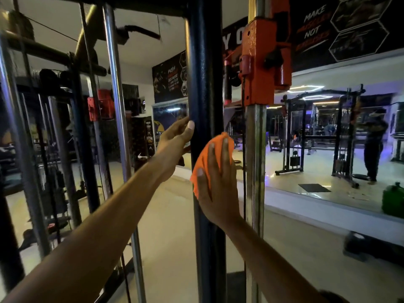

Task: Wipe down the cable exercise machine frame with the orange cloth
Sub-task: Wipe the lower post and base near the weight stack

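Here, 2 hands [175,138] [218,182], 1 cloth [203,162], prob.

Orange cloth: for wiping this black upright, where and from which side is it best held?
Palm flat on the orange cloth's middle, coming from the front, as the right hand does: it lies spread against the black post, so pressing likely beats pinching an edge.
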`<state>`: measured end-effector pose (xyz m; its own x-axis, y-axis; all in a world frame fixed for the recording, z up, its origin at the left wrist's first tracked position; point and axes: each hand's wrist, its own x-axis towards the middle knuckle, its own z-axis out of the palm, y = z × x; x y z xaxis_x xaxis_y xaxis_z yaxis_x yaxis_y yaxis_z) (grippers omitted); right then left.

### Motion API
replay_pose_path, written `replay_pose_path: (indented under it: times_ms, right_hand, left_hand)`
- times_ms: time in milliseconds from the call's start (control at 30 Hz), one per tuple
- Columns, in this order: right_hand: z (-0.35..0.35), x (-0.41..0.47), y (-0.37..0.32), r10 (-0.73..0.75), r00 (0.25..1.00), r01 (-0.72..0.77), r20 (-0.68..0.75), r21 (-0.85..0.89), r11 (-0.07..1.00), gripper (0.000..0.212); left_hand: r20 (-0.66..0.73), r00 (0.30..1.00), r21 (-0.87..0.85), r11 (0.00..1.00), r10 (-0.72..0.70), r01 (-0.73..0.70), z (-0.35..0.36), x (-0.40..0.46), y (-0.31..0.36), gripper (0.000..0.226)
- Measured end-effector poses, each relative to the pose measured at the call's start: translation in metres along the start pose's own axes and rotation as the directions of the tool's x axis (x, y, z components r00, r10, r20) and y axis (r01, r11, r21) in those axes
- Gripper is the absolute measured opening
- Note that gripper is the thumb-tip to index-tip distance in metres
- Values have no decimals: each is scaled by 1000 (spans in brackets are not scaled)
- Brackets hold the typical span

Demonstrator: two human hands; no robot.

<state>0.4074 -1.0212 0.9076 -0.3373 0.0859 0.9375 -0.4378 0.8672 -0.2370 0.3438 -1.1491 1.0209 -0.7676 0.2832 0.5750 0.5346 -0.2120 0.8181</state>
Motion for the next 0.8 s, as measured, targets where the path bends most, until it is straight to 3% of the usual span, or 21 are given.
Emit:
replay_pose_path:
  times_ms: [200, 400, 633, 800]
  right_hand:
    - [-2, 20, 8, -50, 998, 51, -32, 12, 999, 68]
    - [19, -66, 24, 38, 998, -39, 53, 23, 999, 70]
    - [11, -11, 14, 18, 1000, -16, -22, 92, 996, 69]
    - [26, -82, 19, 91, 995, -93, 36, 50, 994, 72]
  left_hand:
    - [-43, 999, 20, 1000, 11, -10, 4, -2, -13, 68]
    - [-42, 999, 20, 999, 33, -32, 12, -24, -29, 58]
    - [-60, 998, -44, 999, -23, 21, 13, -35, -29, 49]
    - [-46, 999, -138, 990, -16, 9, 17, -51, -46, 46]
